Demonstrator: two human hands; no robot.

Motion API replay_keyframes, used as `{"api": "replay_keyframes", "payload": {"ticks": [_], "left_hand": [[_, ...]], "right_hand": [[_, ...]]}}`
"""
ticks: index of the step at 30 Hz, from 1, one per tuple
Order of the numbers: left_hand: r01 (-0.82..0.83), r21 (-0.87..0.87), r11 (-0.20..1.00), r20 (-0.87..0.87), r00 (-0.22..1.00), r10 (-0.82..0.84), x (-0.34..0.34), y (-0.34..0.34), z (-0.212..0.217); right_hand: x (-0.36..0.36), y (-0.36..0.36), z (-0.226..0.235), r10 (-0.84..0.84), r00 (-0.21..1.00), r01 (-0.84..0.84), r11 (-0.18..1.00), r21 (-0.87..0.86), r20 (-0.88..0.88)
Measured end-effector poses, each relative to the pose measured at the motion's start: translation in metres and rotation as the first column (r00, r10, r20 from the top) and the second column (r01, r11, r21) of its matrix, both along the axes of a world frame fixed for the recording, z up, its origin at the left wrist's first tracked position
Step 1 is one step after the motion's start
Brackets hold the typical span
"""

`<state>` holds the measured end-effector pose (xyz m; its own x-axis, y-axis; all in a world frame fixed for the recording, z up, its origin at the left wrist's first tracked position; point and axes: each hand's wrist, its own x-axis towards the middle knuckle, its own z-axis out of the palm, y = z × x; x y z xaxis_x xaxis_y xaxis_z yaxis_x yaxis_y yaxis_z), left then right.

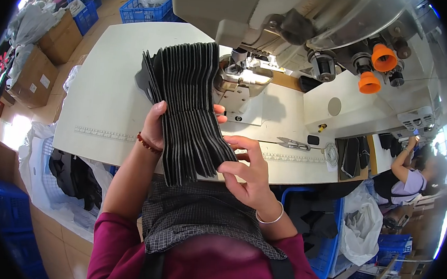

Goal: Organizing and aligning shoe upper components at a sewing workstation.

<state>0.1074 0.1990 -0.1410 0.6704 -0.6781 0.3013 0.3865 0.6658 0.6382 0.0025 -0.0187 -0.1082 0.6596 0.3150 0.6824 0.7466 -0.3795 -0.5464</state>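
The person's left hand (154, 127) is clamped around a thick, fanned stack of black pieces (190, 93), its thumb on the left side and its fingertips showing at the right, in front of the sewing machine (240, 86) and over the near edge of the white table (105, 90). The right hand (249, 175) touches the stack's lower right edge with thumb and forefinger spread apart, though whether they pinch any layer cannot be told. Metal snips (293, 144) lie farther right on the tabletop, near a coil of pale cord (331, 154).
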Motion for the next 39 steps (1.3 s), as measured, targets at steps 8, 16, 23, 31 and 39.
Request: {"api": "replay_keyframes", "payload": {"ticks": [8,16,23,31,39], "left_hand": [[0.000,0.001,1.000,-0.012,1.000,0.000,0.000,0.000,0.001],[0.002,-0.006,1.000,-0.017,1.000,-0.002,-0.001,0.000,0.002],[0.018,-0.040,0.999,-0.029,0.999,-0.019,0.000,-0.001,0.002],[0.016,-0.039,0.999,-0.006,1.000,-0.016,0.001,0.000,0.002],[0.023,-0.047,0.999,-0.007,1.000,-0.023,0.002,0.000,0.002]], "right_hand": [[0.001,0.000,0.003,0.016,0.999,-0.017,1.000,-0.020,-0.041],[0.000,0.003,-0.007,0.061,0.997,-0.058,0.997,0.058,-0.053],[-0.001,0.010,0.002,0.025,0.999,-0.024,0.999,0.035,-0.034],[0.000,0.013,-0.002,-0.016,1.000,0.016,1.000,0.012,0.003],[-0.013,0.025,0.011,-0.140,0.987,0.146,0.986,-0.080,0.084]]}}
